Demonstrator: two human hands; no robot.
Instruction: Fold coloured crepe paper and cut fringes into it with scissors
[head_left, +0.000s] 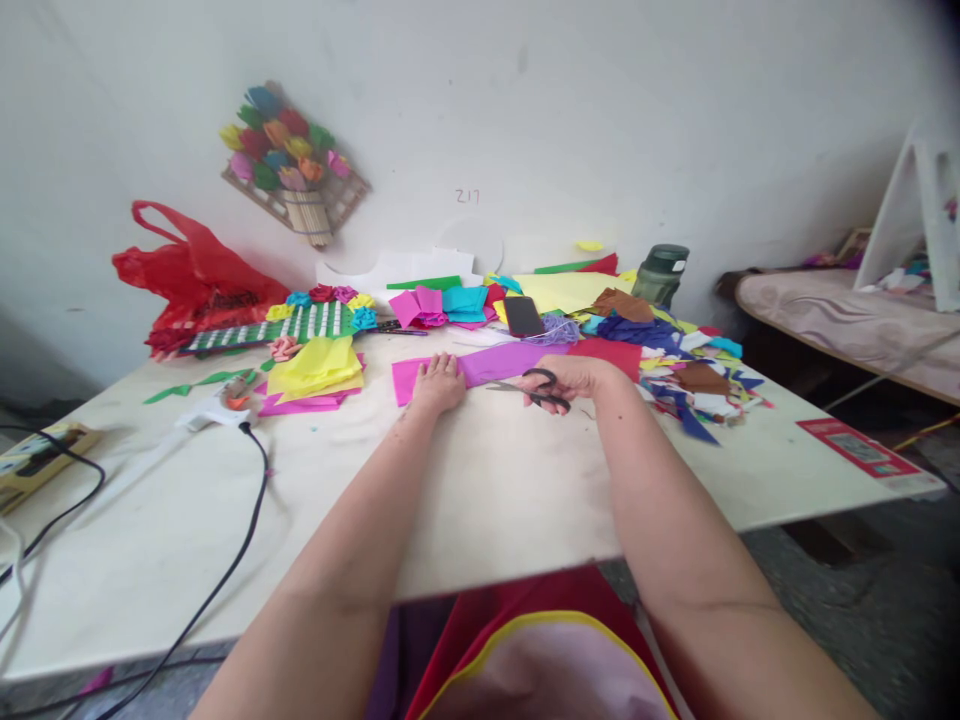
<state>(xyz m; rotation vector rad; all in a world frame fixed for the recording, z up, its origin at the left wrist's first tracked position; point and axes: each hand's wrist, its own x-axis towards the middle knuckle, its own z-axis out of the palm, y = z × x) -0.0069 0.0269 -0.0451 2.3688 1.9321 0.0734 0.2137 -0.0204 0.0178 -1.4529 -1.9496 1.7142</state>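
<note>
My left hand (442,383) lies flat, fingers extended, on a magenta piece of crepe-like paper (406,381) on the table. A purple strip (510,363) stretches from there to the right, and a red piece (611,354) continues beyond it. In my right hand (577,376) is a pair of black-handled scissors (535,388), its blades pointing left toward my left hand along the strip's near edge. Whether the blades touch the paper cannot be made out. Part of the purple strip is hidden behind my right hand.
Yellow sheets (319,370) lie left. Mixed paper scraps (697,378) pile up at right, near a dark green bottle (661,274). A phone (523,316) rests behind the strip. A glue gun (221,408) with a black cord (259,500) and a red bag (199,270) occupy the left side.
</note>
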